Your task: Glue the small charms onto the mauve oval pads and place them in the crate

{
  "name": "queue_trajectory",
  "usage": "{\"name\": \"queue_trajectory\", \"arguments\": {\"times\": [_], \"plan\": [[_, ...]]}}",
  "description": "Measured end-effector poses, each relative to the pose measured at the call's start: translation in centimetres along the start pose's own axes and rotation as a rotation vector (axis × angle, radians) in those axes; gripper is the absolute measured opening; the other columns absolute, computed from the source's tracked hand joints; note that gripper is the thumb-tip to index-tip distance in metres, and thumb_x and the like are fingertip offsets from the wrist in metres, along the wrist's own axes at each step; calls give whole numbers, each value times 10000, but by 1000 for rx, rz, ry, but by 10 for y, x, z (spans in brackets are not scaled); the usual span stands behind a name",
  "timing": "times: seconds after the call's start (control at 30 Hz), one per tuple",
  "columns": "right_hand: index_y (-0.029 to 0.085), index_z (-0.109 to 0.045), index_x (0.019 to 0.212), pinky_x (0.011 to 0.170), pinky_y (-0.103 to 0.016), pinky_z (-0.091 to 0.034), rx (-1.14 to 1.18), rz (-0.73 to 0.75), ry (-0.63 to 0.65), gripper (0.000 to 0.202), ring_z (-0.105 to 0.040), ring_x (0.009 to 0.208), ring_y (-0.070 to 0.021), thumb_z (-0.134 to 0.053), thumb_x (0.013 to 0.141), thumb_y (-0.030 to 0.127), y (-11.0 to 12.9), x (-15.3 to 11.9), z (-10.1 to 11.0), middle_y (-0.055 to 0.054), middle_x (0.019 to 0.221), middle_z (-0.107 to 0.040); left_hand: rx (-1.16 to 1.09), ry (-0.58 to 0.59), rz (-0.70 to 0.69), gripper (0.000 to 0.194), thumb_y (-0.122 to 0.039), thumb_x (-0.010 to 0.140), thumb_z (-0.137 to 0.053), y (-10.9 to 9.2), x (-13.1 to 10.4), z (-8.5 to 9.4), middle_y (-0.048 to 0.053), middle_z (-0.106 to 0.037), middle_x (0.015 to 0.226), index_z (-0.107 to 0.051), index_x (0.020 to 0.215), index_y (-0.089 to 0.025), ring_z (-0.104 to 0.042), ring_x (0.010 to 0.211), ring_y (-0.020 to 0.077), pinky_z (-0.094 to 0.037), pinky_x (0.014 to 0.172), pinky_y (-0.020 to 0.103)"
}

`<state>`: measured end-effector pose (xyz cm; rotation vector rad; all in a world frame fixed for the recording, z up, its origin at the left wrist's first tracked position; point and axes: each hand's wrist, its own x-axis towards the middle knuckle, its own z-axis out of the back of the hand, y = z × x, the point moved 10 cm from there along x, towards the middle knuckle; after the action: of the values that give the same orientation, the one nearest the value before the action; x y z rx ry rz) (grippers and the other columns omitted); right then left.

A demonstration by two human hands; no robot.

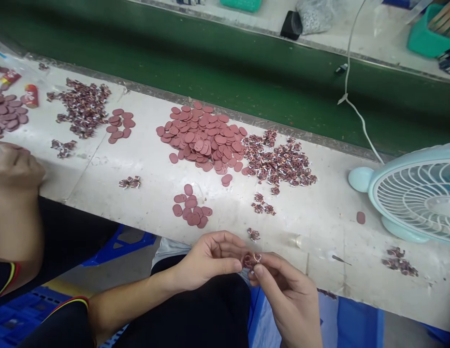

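Note:
Just over the table's front edge, my left hand (212,261) and my right hand (288,287) meet. Between their fingertips is a small reddish-brown moulded piece (248,261) with a pale orange loop. Both hands are closed in a pinch on it; fingers cover part, so its exact kind is unclear. A similar small brown piece (253,234) lies just beyond my fingers. Farther off are a few more brown pieces (263,204) and a loose group of flat reddish oval discs (193,212), some with small holes.
A large heap of oval discs (203,137) adjoins a pile of brown pieces (283,162). A pale blue fan (377,193) stands at the right, its cord crossing the green channel (210,72). On the left, a co-worker's hand (16,166) rests near more piles. A blue bin (358,321) sits below.

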<state>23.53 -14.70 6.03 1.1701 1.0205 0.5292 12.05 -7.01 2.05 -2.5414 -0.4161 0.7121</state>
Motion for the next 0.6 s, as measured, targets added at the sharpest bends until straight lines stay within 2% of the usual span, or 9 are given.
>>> {"name": "queue_trajectory", "arguments": {"times": [0.1,0.17,0.27,0.47,0.6], "plan": [[273,-824,993,632,-221,-643,42,-2,-19,128,-729,677,-148,-796,872,306,-1,4,-3,-45,882,-798,6,-29,-8,199,-136,805,-868,1,0,2,41,-847,988,-797,980,-197,-787,885,148,-601,830,251],[254,-817,969,636,-224,-641,68,6,-24,114,-729,677,-150,-801,868,304,0,5,-5,-41,826,-784,17,-53,-26,121,-159,791,-880,2,1,5,53,-844,952,-796,878,-172,-782,856,159,-598,809,258],[244,-798,924,628,-207,-627,102,6,-33,78,-719,652,-134,-792,878,307,-2,6,-6,-16,730,-749,40,-89,-63,105,-201,792,-880,3,1,7,69,-834,884,-789,776,-152,-771,816,185,-595,791,294],[268,-779,991,692,-203,-613,7,60,-20,82,-712,729,-115,-761,911,267,-2,3,-3,-14,856,-759,73,-136,-97,92,-237,818,-860,4,-1,8,70,-832,847,-815,779,-167,-762,803,203,-582,817,329],[280,-772,1015,678,-205,-606,-85,99,-20,102,-711,732,-119,-751,918,259,6,0,1,-9,863,-747,91,-165,-82,110,-259,809,-870,6,-3,9,71,-832,858,-818,772,-170,-754,824,195,-570,825,316]]}}
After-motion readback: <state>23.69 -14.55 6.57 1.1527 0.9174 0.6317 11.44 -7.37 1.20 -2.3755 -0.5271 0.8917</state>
